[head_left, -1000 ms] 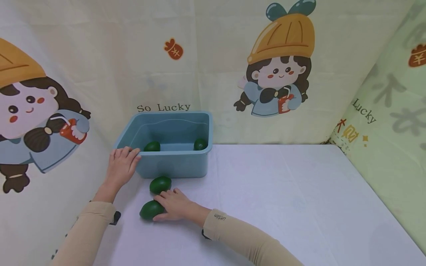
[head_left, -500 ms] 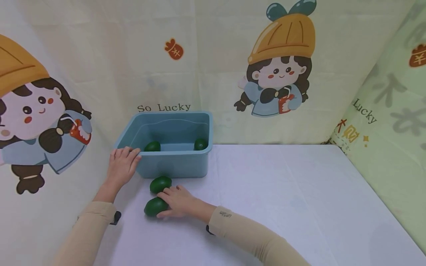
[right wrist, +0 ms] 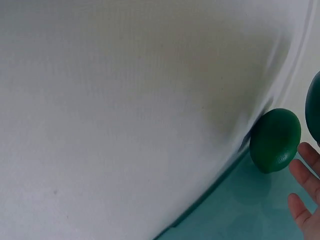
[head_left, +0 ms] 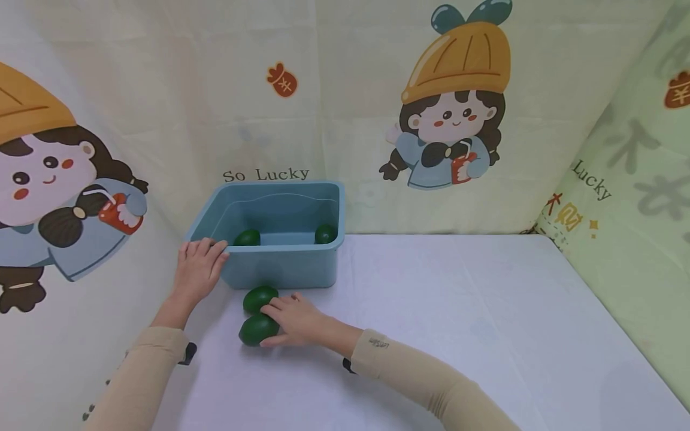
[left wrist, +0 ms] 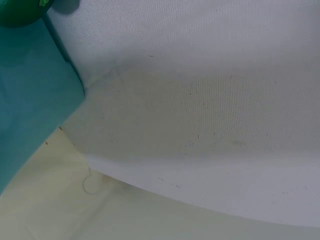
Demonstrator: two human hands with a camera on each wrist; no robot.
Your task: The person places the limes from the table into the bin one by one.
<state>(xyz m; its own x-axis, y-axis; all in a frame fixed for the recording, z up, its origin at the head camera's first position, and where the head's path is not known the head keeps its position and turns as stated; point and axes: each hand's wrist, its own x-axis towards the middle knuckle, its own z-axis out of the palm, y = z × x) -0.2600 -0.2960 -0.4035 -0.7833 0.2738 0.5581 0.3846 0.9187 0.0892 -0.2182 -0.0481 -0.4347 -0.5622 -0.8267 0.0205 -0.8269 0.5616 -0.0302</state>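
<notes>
At the left of the table stands a blue plastic bin (head_left: 280,266). My left hand (head_left: 196,269) holds its near left corner, fingers bent over the rim. In front of the bin my right hand (head_left: 296,320) grips the nearer green lime-like fruit (head_left: 257,330) between thumb and fingers, low over the table. Just beyond lies a second green fruit (head_left: 260,299), close to the bin's front wall and against the nearer one. Two more green fruits sit inside the bin, one on the left (head_left: 247,237) and one on the right (head_left: 325,234). The right wrist view shows fingertips (right wrist: 304,175) beside a fruit (right wrist: 275,141).
The white-covered table (head_left: 458,311) stretches to the right of the bin. Behind it hangs a printed cloth (head_left: 356,120) with cartoon figures, close to the bin's back. Another cloth wall (head_left: 647,239) borders the right side.
My right hand has moved rightward and slightly away from me, bringing the nearer fruit with it up to the second fruit. The left hand and the bin have stayed put.
</notes>
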